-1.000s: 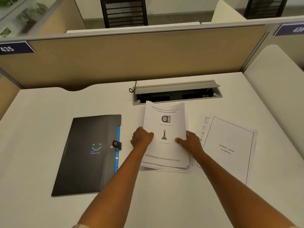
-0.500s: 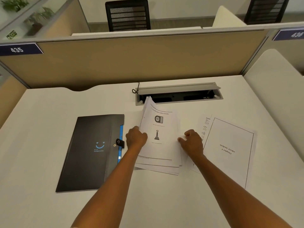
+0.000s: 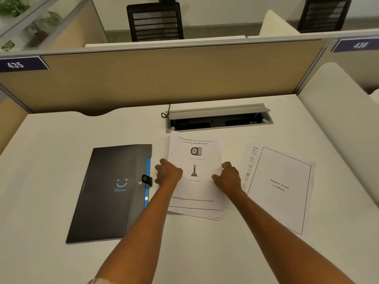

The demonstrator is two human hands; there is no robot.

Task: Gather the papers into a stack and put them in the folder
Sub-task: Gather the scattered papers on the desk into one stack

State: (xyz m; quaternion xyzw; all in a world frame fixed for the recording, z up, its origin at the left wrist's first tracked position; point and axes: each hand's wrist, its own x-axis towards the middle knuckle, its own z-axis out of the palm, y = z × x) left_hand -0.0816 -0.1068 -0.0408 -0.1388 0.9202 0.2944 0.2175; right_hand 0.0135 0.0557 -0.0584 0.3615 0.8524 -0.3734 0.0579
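Observation:
A loose stack of white printed papers [image 3: 194,191] lies in the middle of the white desk, its top sheet headed "Awards and Achievements". My left hand [image 3: 168,172] grips the stack's left edge and my right hand [image 3: 227,177] grips its right edge, fingers curled on the sheets. A black folder [image 3: 110,191] with a blue smile logo and a snap strap lies shut to the left, close to my left hand. Two more sheets lie to the right: a "Chapter 4 SWOT Analysis" page [image 3: 281,187] on top of a partly hidden sheet with icons [image 3: 250,160].
A grey cable box [image 3: 219,117] with its lid raised sits in the desk just beyond the stack, a black cord beside it. A beige partition [image 3: 164,78] closes the far side. A white divider [image 3: 338,119] bounds the right.
The stack's far end, raised half a second ago, now lies flatter on the desk. Both hands stay on its side edges, and the sheets look more squared.

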